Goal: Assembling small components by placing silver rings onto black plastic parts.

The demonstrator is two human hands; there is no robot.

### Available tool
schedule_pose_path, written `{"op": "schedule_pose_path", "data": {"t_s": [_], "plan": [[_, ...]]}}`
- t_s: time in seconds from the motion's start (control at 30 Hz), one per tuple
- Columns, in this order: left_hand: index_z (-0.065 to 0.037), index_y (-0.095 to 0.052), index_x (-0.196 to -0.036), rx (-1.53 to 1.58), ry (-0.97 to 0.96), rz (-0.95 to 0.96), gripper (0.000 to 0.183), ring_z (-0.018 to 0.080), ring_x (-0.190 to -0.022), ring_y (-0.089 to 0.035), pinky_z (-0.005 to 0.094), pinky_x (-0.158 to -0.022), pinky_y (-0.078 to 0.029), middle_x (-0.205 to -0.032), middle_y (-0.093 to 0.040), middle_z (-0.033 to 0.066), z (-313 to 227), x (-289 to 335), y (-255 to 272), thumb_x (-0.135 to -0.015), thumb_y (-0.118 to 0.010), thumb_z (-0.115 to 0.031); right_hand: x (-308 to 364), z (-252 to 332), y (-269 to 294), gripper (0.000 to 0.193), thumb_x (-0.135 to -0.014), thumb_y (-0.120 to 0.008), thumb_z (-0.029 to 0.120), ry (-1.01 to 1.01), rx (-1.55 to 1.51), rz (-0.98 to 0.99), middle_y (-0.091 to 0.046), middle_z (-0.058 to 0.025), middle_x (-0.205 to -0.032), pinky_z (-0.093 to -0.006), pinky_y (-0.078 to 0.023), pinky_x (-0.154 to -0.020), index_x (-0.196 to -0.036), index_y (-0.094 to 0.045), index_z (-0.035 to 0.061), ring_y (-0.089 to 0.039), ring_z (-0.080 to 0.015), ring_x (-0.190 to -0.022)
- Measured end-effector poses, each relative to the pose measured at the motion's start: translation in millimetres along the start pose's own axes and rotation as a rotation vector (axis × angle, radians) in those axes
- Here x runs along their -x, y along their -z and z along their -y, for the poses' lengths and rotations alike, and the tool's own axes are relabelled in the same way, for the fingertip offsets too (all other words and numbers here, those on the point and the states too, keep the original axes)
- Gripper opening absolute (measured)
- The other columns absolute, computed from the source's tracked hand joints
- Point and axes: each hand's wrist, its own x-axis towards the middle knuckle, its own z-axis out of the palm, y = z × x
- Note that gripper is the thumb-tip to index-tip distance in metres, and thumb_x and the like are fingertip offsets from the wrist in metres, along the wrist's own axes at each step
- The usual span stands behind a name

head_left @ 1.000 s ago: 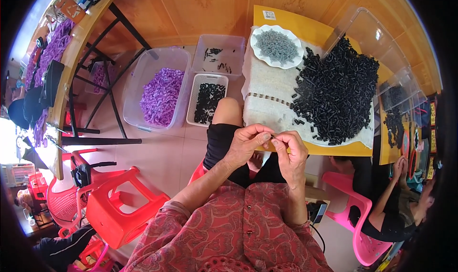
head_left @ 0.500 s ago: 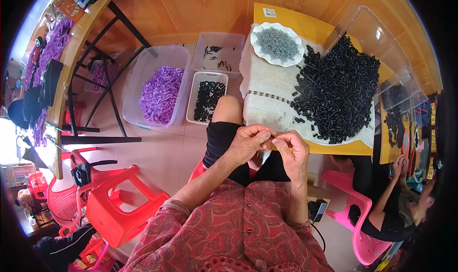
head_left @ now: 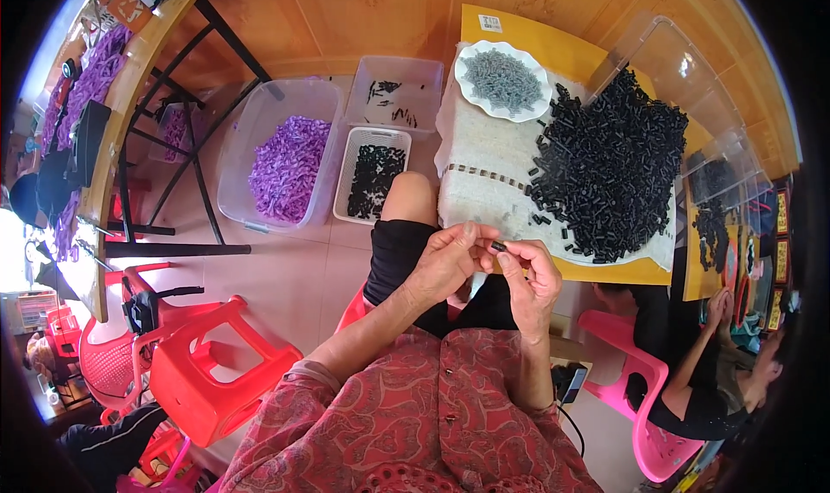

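1. Right in front of me, the person's right hand (head_left: 532,277) has its grip, thumb against finger, pinched on a short black tube (head_left: 498,246).
2. The left hand (head_left: 454,259) is just beside it, fingertips near the tube; I cannot tell whether its grip closes on anything.
3. That tube is over the lap, just off the near edge of the yellow table (head_left: 596,272).
4. On the table, a white cloth (head_left: 484,203) lies under a big heap of black tubes (head_left: 609,173), with a clear plastic box (head_left: 666,52) tipped behind it.
5. A scalloped white plate (head_left: 523,115) at the cloth's far left corner holds small grey pieces (head_left: 501,75).
6. On the floor to the left, a white basket (head_left: 343,186) holds black pieces (head_left: 376,182), beside a clear bin (head_left: 238,173) of purple pieces (head_left: 294,164).
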Motion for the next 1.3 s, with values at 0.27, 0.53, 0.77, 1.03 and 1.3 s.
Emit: {"op": "schedule_pose_path", "data": {"t_s": [0.27,0.53,0.77,1.03,1.3], "plan": [[0.002,-0.060,-0.117,-0.076,-0.002,0.017,0.024,0.0121,-0.079,-0.059,0.0289,-0.078,-0.050,-0.087,-0.063,0.0057,7,3,-2,-0.098,-0.052,-0.011,-2,11,-2,0.013,-0.084,-0.066,-0.006,0.111,0.075,-0.026,-0.063,-0.0093,-0.089,-0.0222,-0.051,-0.061,-0.096,-0.063,-0.0033,-0.063,-0.0117,-0.071],[0.001,-0.059,-0.116,-0.030,0.045,0.003,0.024,0.0117,-0.080,-0.060,0.0301,-0.078,-0.051,-0.093,-0.063,0.0054,10,2,3,-0.097,-0.055,-0.013,-2,10,-3,0.013,-0.084,-0.065,-0.006,0.103,0.075,-0.014,-0.062,-0.0110,-0.089,-0.0237,-0.055,-0.061,-0.096,-0.062,-0.0042,-0.067,-0.0148,-0.072],[-0.001,-0.060,-0.113,0.050,0.088,-0.031,0.021,0.0172,-0.084,-0.065,0.0340,-0.079,-0.055,-0.102,-0.065,0.0120,4,1,0,-0.097,-0.054,-0.012,-10,-15,25,0.009,-0.082,-0.068,0.000,0.058,0.352,-0.160,-0.062,-0.0091,-0.079,-0.0281,-0.047,-0.053,-0.091,-0.065,0.0016,-0.060,-0.0169,-0.062],[0.001,-0.059,-0.113,0.032,0.110,-0.051,0.021,0.0184,-0.084,-0.067,0.0338,-0.077,-0.057,-0.104,-0.064,0.0136,5,0,1,-0.097,-0.054,-0.012,-33,-54,55,0.008,-0.079,-0.066,0.001,0.057,0.770,-0.313,-0.058,-0.0122,-0.079,-0.0416,-0.047,-0.063,-0.086,-0.064,0.0051,-0.059,-0.0325,-0.072],[0.001,-0.059,-0.112,0.010,0.104,-0.083,0.021,0.0176,-0.081,-0.065,0.0327,-0.074,-0.055,-0.100,-0.064,0.0134,3,0,-2,-0.097,-0.054,-0.011,-41,-61,61,0.011,-0.080,-0.068,0.004,0.088,0.905,-0.297,-0.060,-0.0113,-0.083,-0.0401,-0.048,-0.064,-0.090,-0.066,0.0073,-0.060,-0.0310,-0.074]]}}
